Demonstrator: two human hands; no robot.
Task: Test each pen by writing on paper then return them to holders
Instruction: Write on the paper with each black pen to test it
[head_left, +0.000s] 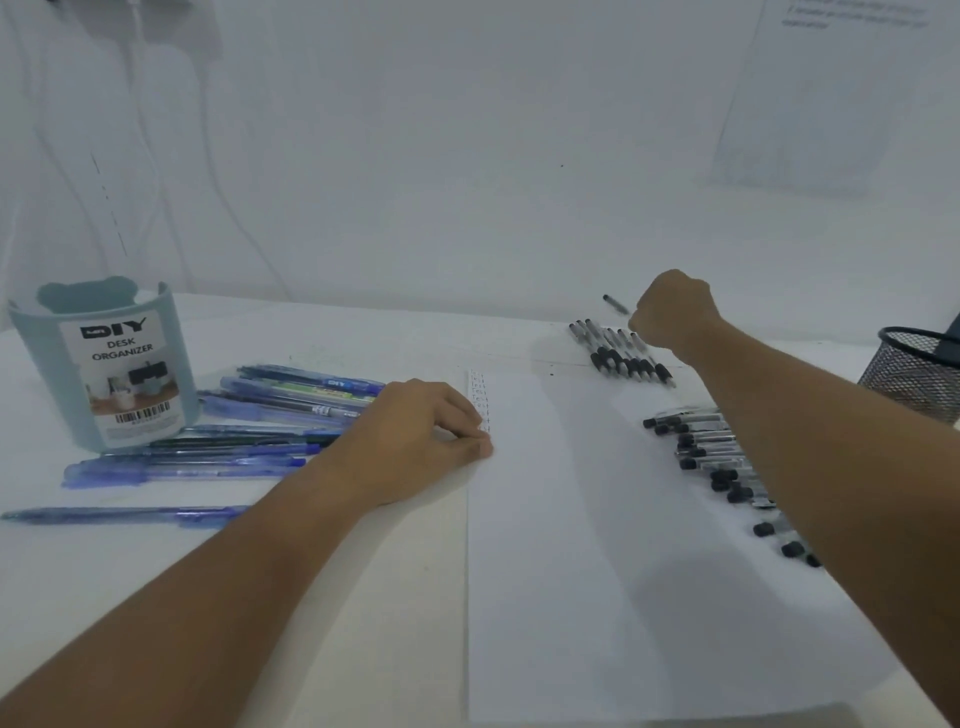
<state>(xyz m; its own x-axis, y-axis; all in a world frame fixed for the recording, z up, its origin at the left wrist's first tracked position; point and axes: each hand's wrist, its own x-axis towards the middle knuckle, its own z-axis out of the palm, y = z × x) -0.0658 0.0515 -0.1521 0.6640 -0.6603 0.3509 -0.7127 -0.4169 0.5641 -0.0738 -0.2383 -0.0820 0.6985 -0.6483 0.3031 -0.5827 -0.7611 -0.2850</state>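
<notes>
Right hand (670, 312) grip hidden; mesh holder (914, 371) cut off at edge

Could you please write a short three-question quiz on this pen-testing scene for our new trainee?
1. True or false: the left hand rests on the left edge of the paper.
2. Which holder stands beside the blue pens: A) the teal desk organizer, B) the black mesh holder?
3. Fill in: the right hand holds a pen above the row of ___-gripped pens.

Key: 1 true; 2 A; 3 black.
</notes>
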